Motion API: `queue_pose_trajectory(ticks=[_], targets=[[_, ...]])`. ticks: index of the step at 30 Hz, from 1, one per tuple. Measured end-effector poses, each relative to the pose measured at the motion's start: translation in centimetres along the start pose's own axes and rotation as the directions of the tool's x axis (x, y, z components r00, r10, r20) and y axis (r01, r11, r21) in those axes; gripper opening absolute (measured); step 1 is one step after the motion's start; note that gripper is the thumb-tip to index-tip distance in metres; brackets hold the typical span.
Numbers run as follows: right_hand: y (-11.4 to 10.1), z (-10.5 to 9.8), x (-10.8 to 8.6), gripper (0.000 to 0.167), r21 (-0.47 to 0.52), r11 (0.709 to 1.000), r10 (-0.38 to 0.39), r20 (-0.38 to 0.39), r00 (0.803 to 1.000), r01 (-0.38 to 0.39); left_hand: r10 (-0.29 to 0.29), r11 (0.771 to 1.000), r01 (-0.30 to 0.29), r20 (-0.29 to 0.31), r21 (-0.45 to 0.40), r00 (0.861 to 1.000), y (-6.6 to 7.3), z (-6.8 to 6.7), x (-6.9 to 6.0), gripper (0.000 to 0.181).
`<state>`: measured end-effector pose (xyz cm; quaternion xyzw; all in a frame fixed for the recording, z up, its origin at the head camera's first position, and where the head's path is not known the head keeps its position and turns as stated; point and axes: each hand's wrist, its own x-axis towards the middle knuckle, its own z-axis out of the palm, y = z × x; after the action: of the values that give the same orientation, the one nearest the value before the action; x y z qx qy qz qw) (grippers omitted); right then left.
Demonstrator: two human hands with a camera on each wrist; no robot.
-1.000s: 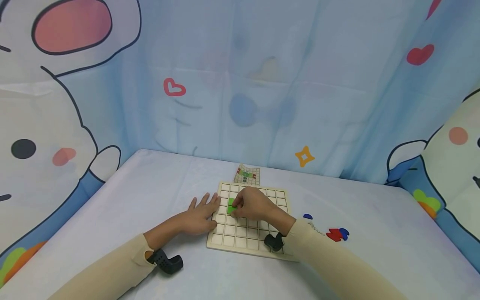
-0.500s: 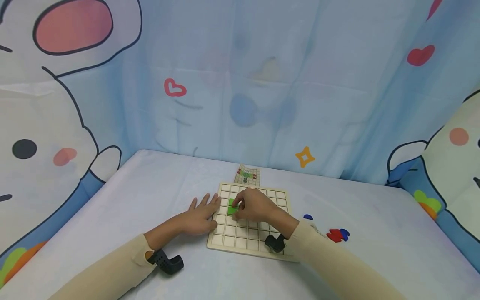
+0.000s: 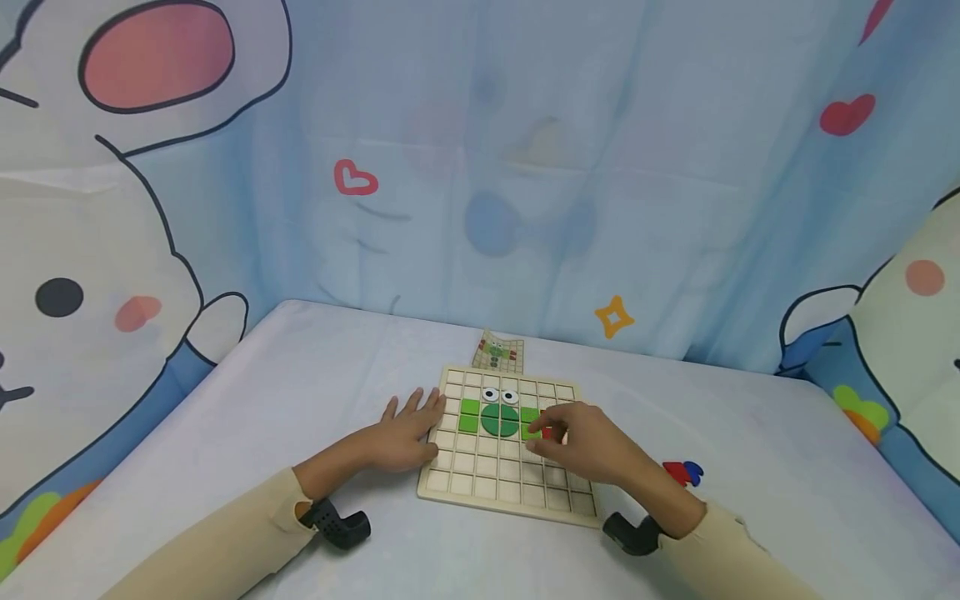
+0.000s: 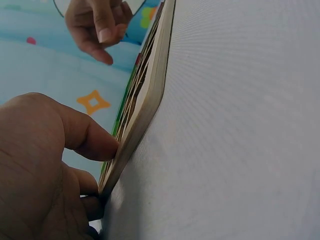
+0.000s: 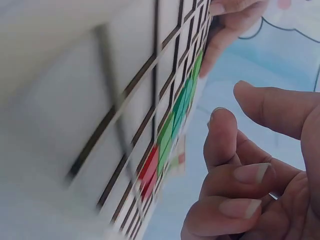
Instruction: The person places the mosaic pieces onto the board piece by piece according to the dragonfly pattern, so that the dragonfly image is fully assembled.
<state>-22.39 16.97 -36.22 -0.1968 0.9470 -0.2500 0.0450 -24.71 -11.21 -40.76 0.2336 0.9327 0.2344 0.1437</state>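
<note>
Two bare hands are working low in the middle of the head view. The right hand (image 3: 585, 442) is hovering over the right part of the wooden grid board (image 3: 486, 467), its thumb and bent fingers standing apart and gripping nothing; the right wrist view is showing a gap between the fingertips and the coloured pieces. The left hand (image 3: 401, 442) is spreading its fingers, released, and resting thumb and fingertips on the board's left edge.

Just beyond the right fingertips, bright green squares (image 3: 529, 414) are sitting in the grid, with red pieces (image 5: 149, 170) lying beside them, partly hidden by the hand in the head view. Left of these, a dark green disc (image 3: 499, 420) is filling the board's middle, eye pieces (image 3: 490, 394) are lying just above it, and another green pair (image 3: 468, 416) is standing nearer the left hand.

Farther out, a printed card (image 3: 498, 353) is lying just above the board, while loose red and blue pieces (image 3: 677, 472) are lying toward the lower right of the frame, near the right forearm
</note>
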Motion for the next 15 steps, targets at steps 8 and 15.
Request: queue_pose_trajectory(ticks=[8,15], targets=[[2.2,-1.8,-3.7,0.024,-0.027,0.998,0.061,-0.022,0.998,-0.062,0.005,1.000,-0.005,0.008,0.001,1.000,0.0,0.0,0.0,0.074],[3.7,-2.8,-5.1,0.024,-0.018,0.996,0.091,0.016,0.996,-0.091,0.008,1.000,-0.008,0.006,0.006,1.000,-0.2,0.1,0.1,0.074]])
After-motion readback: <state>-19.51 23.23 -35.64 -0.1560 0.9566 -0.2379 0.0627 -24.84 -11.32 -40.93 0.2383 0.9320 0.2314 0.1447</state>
